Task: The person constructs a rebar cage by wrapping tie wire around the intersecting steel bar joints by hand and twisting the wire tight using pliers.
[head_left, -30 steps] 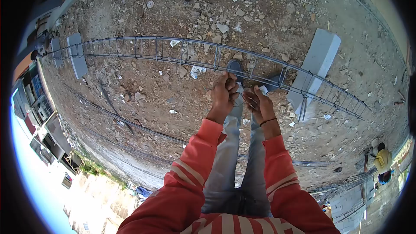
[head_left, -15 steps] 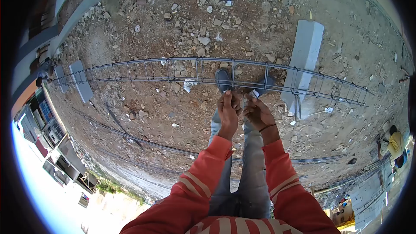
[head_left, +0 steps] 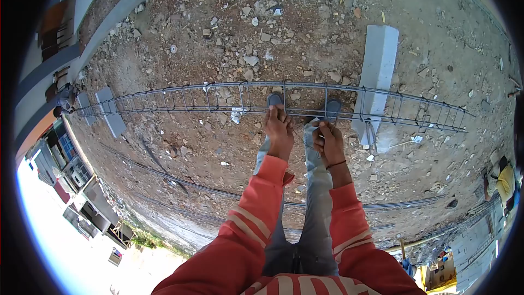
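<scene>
A long rebar cage (head_left: 229,110), made of thin steel bars with tied stirrups, runs across the view in front of me. My left hand (head_left: 279,129) is closed at the cage's near bar, fingers bent together. Just to the right, my right hand (head_left: 329,142) is curled in a pinch a little short of the same bar. Whatever lies in the fingers of either hand is too small to make out. A two-handled tool that looks like pincers (head_left: 371,135) hangs from the near bar, right of my right hand.
Grey concrete blocks (head_left: 377,57) (head_left: 111,112) lie under the cage on both sides. Loose steel bars (head_left: 213,190) lie across the stony ground nearer me. A person in yellow (head_left: 505,182) is at the far right, another person (head_left: 65,100) at the cage's left end.
My hands have moved farther apart: the left shifts slightly left and the right goes right and slightly down. The view has also shifted a little.
</scene>
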